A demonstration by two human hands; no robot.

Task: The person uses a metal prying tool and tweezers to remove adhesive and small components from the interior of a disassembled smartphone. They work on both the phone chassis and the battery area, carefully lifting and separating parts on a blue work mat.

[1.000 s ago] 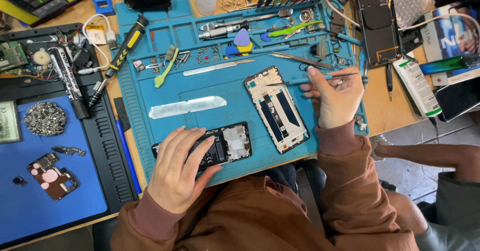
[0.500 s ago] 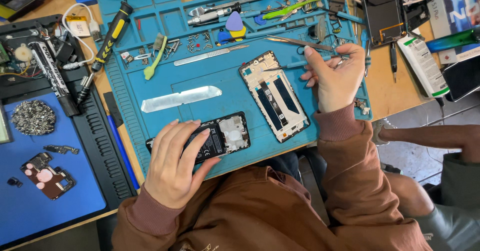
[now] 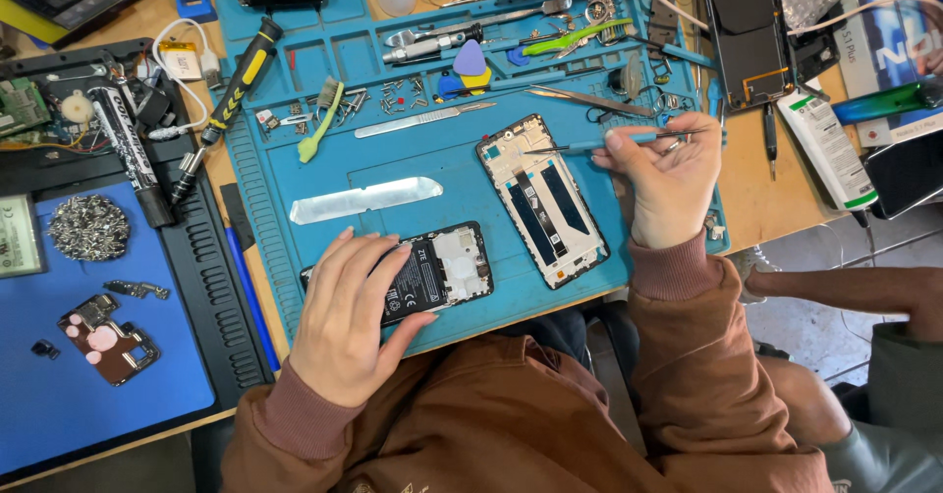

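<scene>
Opened black phone (image 3: 432,272), low on the blue mat (image 3: 393,154), is pinned flat under the open left hand (image 3: 349,321), while a thin tool (image 3: 609,142) is pinched by the right hand (image 3: 663,174) beside the phone frame (image 3: 542,198).

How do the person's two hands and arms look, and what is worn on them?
Both hands are bare: no gloves, and no ring or watch that I can see. The left hand and the right hand come out of long sleeves of a rust-brown sweatshirt. Each sleeve ends in a ribbed cuff at the wrist, slightly more reddish than the rest. The fabric looks soft and thick.
</scene>
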